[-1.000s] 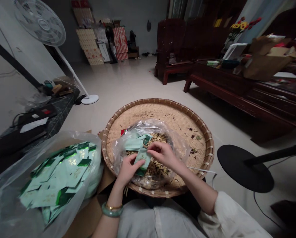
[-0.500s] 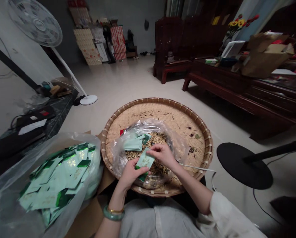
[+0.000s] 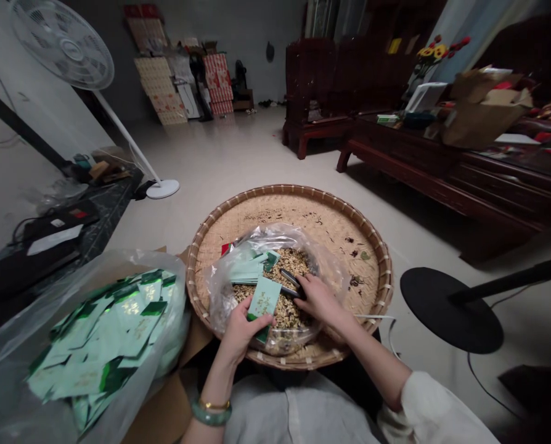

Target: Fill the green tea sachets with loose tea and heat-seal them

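The room is dim, with soft light seeming to come from the far end, beyond the round bamboo winnowing basket [image 3: 289, 187]. The tiled floor [image 3: 238, 154] shines pale there, while the dark wooden bench [image 3: 409, 148] right of the basket sinks into shadow. Left of it, the plastic bag [image 3: 95, 345] catches small glints of glare. Wide-angle distortion bends the standing fan [image 3: 61, 43] near the frame's edge.
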Action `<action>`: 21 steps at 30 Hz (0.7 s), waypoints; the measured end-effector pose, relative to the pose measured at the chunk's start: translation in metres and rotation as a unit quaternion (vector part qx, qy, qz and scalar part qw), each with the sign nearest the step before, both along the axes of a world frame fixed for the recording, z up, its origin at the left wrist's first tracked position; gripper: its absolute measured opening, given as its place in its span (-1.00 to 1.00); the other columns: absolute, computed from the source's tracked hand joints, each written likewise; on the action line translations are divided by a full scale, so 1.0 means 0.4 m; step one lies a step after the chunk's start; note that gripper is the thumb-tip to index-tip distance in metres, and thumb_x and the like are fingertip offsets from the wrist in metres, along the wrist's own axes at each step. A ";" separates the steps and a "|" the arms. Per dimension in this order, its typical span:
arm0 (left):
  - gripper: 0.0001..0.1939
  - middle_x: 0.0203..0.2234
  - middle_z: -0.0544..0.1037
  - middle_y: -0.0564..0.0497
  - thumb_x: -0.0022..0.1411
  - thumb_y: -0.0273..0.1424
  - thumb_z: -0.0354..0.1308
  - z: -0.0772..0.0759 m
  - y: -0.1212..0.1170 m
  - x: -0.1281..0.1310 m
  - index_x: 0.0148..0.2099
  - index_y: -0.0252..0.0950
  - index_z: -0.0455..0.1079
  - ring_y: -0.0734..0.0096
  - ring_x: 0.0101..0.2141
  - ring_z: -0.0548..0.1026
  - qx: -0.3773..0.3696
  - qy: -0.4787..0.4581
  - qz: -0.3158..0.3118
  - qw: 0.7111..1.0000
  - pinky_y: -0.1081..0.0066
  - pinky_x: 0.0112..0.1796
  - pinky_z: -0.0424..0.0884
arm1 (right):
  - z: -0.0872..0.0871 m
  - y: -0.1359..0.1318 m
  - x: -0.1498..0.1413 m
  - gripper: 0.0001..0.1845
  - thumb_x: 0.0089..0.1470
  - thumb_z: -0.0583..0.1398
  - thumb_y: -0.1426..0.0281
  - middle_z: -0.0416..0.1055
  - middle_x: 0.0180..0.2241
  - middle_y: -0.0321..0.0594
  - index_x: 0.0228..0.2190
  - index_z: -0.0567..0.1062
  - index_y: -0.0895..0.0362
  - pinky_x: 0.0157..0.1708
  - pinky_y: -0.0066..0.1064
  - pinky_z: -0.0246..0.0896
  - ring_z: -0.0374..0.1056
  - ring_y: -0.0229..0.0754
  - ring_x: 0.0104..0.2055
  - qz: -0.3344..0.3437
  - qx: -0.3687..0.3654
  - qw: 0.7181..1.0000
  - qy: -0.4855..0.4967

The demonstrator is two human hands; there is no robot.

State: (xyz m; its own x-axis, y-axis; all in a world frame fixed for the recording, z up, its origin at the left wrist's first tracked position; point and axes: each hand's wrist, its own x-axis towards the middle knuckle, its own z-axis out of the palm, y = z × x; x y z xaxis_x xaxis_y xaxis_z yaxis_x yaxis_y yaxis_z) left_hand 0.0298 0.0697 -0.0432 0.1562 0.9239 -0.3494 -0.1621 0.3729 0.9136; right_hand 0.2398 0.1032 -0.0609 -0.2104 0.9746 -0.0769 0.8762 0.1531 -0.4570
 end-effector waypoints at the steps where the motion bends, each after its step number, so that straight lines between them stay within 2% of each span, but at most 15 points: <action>1: -0.45 -0.47 0.56 0.02 -0.23 -0.33 0.43 -0.004 0.000 -0.002 -0.14 -0.37 0.39 0.44 -0.50 0.49 0.004 0.008 0.004 1.000 0.48 -0.41 0.37 | 0.003 0.004 0.007 -0.48 -0.06 0.27 0.44 0.40 -0.11 0.03 -0.01 0.39 0.23 -0.09 -0.22 0.22 0.32 0.00 -0.08 -0.004 -0.009 0.999 0.043; 3: -0.45 -0.44 0.57 0.01 -0.20 -0.33 0.41 -0.011 0.000 -0.007 -0.12 -0.37 0.38 0.43 -0.49 0.49 0.011 0.024 0.013 1.000 0.47 -0.40 0.38 | 0.015 0.008 0.027 -0.51 -0.07 0.28 0.38 0.43 -0.13 -0.02 -0.04 0.44 0.22 -0.12 -0.23 0.25 0.35 -0.03 -0.12 -0.027 -0.040 0.988 0.148; 6: -0.48 -0.42 0.57 0.00 -0.17 -0.34 0.39 -0.018 0.000 -0.011 -0.12 -0.37 0.38 0.44 -0.49 0.49 0.021 0.045 0.014 0.999 0.47 -0.40 0.38 | 0.050 0.003 0.056 -0.44 -0.04 0.28 0.24 0.48 -0.22 -0.10 0.00 0.42 0.20 -0.38 -0.36 0.29 0.37 -0.17 -0.35 -0.069 -0.138 0.940 0.303; 8: -0.49 -0.40 0.57 -0.01 -0.17 -0.34 0.39 -0.019 0.000 -0.007 -0.13 -0.38 0.39 0.43 -0.48 0.48 0.028 0.054 0.012 0.998 0.47 -0.39 0.38 | 0.076 -0.005 0.064 -0.37 -0.03 0.26 0.16 0.49 -0.30 -0.15 0.03 0.40 0.20 -0.52 -0.44 0.21 0.32 -0.27 -0.49 -0.064 -0.198 0.907 0.366; 10: -0.50 -0.41 0.57 -0.02 -0.18 -0.35 0.39 -0.017 0.001 0.000 -0.15 -0.38 0.39 0.41 -0.47 0.49 0.027 0.059 0.004 0.998 0.46 -0.39 0.38 | 0.096 -0.013 0.059 -0.37 -0.04 0.26 0.14 0.50 -0.31 -0.16 0.02 0.42 0.22 -0.50 -0.45 0.22 0.33 -0.27 -0.47 -0.028 -0.218 0.895 0.388; 12: -0.51 -0.43 0.57 -0.01 -0.19 -0.35 0.39 -0.012 0.002 0.008 -0.17 -0.38 0.39 0.40 -0.48 0.49 0.023 0.066 -0.008 0.998 0.45 -0.40 0.38 | 0.107 -0.018 0.045 -0.41 -0.07 0.29 0.16 0.51 -0.25 -0.14 -0.03 0.47 0.22 -0.36 -0.39 0.29 0.38 -0.18 -0.33 0.007 -0.207 0.901 0.382; 15: -0.57 -0.45 0.57 0.01 -0.20 -0.38 0.38 -0.003 0.002 0.014 -0.22 -0.38 0.42 0.39 -0.47 0.48 0.039 0.092 -0.023 0.995 0.46 -0.40 0.37 | 0.113 -0.021 0.020 -0.48 -0.06 0.28 0.20 0.51 -0.14 -0.12 -0.08 0.51 0.20 -0.18 -0.28 0.29 0.39 -0.07 -0.17 0.025 -0.175 0.920 0.350; 18: -0.58 -0.42 0.57 0.00 -0.23 -0.40 0.39 0.002 0.000 0.013 -0.23 -0.37 0.44 0.38 -0.43 0.48 0.059 0.106 -0.023 0.992 0.47 -0.38 0.38 | 0.122 -0.019 0.004 -0.56 0.03 0.21 0.24 0.52 -0.16 -0.13 -0.08 0.51 0.20 -0.24 -0.30 0.28 0.39 -0.06 -0.19 0.039 -0.155 0.935 0.317; 21: -0.56 -0.45 0.55 0.04 -0.19 -0.28 0.39 0.000 -0.003 0.012 -0.23 -0.35 0.43 0.38 -0.49 0.49 0.017 0.072 -0.017 0.997 0.43 -0.43 0.42 | 0.131 -0.017 -0.003 -0.63 0.07 0.16 0.27 0.53 -0.26 -0.18 -0.13 0.54 0.19 -0.38 -0.39 0.25 0.38 -0.13 -0.30 0.063 -0.135 0.941 0.303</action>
